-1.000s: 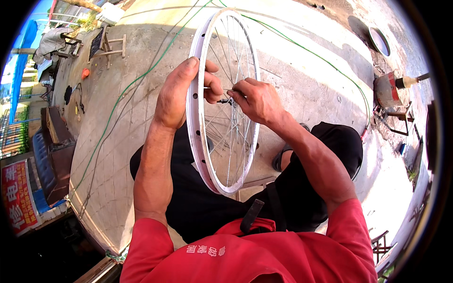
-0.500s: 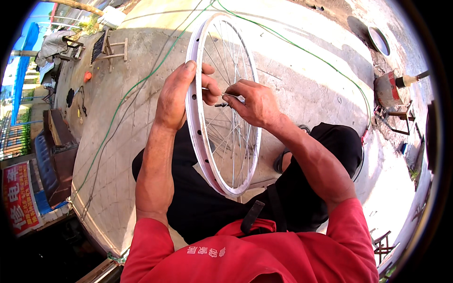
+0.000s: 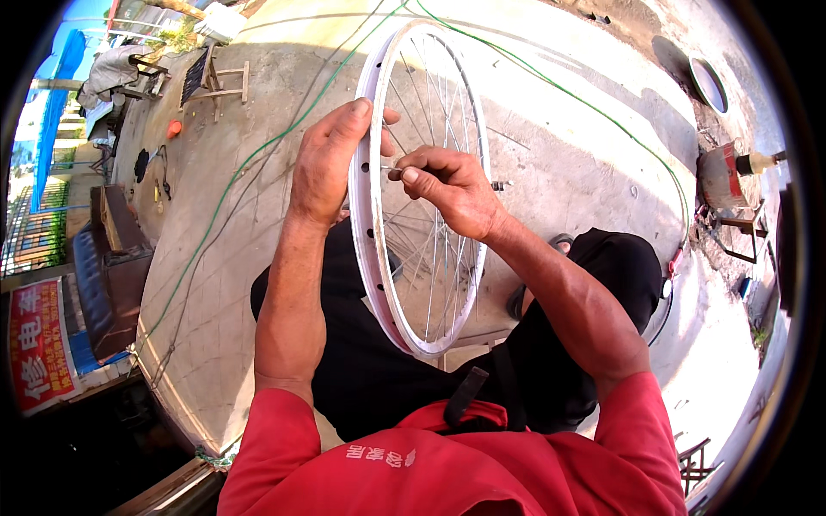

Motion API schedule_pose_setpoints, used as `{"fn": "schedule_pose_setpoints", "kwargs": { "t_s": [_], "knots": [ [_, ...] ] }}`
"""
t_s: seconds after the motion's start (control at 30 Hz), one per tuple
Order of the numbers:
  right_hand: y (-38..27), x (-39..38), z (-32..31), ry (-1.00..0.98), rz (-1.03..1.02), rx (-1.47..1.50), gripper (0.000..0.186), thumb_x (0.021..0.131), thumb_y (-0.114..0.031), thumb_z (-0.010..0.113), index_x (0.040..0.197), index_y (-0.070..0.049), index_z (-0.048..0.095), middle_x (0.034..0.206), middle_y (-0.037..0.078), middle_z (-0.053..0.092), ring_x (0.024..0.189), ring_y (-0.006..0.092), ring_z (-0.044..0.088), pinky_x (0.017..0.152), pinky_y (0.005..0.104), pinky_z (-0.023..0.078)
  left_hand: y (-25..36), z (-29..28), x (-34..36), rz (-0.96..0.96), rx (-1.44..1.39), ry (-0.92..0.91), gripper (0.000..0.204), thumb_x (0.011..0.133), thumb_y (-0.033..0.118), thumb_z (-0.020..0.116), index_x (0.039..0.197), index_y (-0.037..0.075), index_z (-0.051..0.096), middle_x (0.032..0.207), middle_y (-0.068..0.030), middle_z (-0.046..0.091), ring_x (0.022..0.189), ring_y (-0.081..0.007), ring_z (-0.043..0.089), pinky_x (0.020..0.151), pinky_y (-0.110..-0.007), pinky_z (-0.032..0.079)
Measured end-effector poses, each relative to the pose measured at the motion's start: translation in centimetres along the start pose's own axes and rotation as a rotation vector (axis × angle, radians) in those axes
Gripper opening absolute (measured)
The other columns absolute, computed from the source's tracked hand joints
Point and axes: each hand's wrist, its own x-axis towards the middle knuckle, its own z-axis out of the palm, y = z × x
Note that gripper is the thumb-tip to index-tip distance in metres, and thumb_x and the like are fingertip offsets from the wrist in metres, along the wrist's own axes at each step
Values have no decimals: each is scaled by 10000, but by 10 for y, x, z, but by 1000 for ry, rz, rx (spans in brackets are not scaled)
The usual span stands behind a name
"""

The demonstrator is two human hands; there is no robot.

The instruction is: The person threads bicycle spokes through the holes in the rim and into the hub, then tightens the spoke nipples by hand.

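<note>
A bicycle wheel with a whitish rim and thin metal spokes stands upright before me, between my knees. My left hand is closed on the rim's upper left side, thumb on the outer face and fingers reaching inside. Small dark holes run along that outer face. Inside the wheel, my right hand pinches a thin spoke between thumb and forefinger. Its light tip is close to the rim; whether it touches cannot be made out. Beyond this hand the axle end sticks out; the rest of the hub is mostly hidden.
A green hose crosses the concrete floor. Wooden stools stand at the far left, with a dark padded seat nearer. At right are a round basin and a red-and-white bucket.
My right hand has moved left toward the rim, bringing the pinched spoke's tip close to it. The left hand keeps its hold. The whole view has shifted slightly.
</note>
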Motion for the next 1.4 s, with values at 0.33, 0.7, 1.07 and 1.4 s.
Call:
{"fn": "schedule_pose_setpoints", "kwargs": {
  "t_s": [0.33, 0.7, 1.07, 1.4],
  "knots": [
    [-24, 4, 13, -47, 12, 105, 239, 996, -184, 688, 1113, 17, 740, 891, 72, 715, 863, 128, 643, 812, 320, 533, -2, 5, 1, -7, -178, -55, 639, 1043, 531, 505, 1172, -72, 672, 859, -93, 671, 734, -152, 641, 679, -282, 521],
    [-35, 3, 5, -86, 35, 226, 184, 973, -111, 695, 1103, 11, 742, 889, 54, 713, 825, 108, 625, 776, 305, 520, 2, 20, 1, -1, -230, -58, 691, 1030, 565, 511, 1177, -94, 656, 888, -96, 637, 741, -146, 625, 637, -272, 511],
    [-34, 1, 3, -102, 61, 349, 180, 976, -90, 671, 1108, 9, 741, 913, 62, 720, 858, 123, 654, 805, 300, 537, 2, 25, -1, 17, -192, -36, 742, 1029, 612, 485, 1195, -96, 633, 866, -103, 640, 690, -138, 608, 571, -265, 481],
    [-55, -30, -44, -121, 49, 292, 194, 1000, -149, 694, 1113, 6, 721, 930, 56, 722, 865, 126, 669, 784, 285, 547, -22, 26, 13, 216, 20, -41, 578, 1041, 531, 567, 1226, -2, 688, 1005, -74, 722, 973, -168, 670, 904, -326, 522]
  ]
}}
